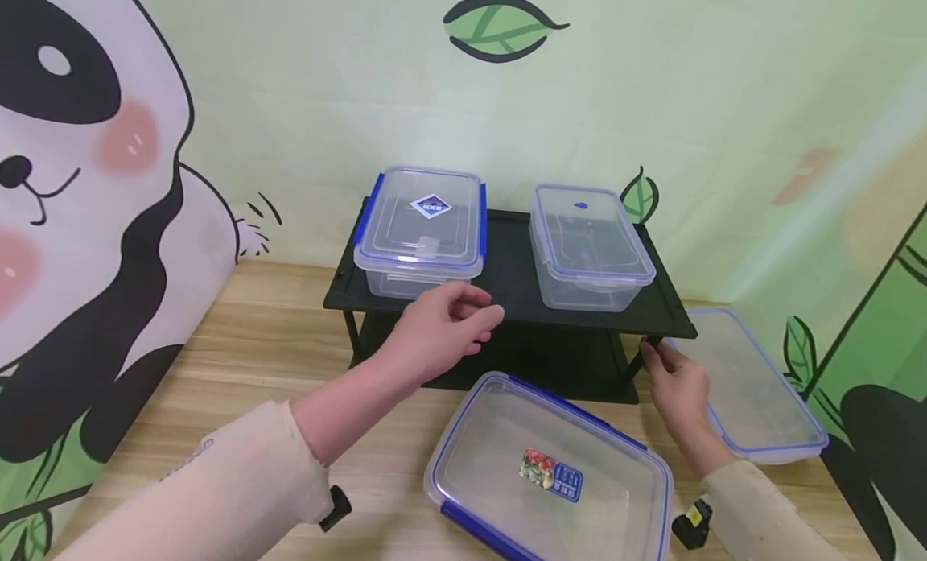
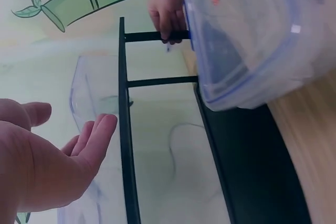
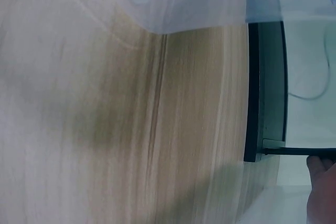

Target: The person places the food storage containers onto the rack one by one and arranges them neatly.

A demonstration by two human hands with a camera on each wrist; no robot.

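Note:
A two-level black rack (image 1: pixel 509 259) stands against the wall. On its top board sit two clear lidded boxes: a blue-clipped food container (image 1: pixel 391 231) at left and a second food container (image 1: pixel 597 247) at right. My left hand (image 1: pixel 442 327) hovers at the front edge of the top board, near the left box, with fingers loosely bent and nothing in them. At the rack's right end, my right hand (image 1: pixel 677 384) pinches the black leg (image 2: pixel 173 35) just under the top board. Its fingertips are partly hidden in the head view.
A large food container (image 1: pixel 579 424) with blue clips lies on the wooden table (image 1: pixel 261 344) in front of the rack. Another flat clear container (image 1: pixel 760 384) lies at the right, beyond my right hand. A panda-printed backdrop (image 1: pixel 326 102) rises behind.

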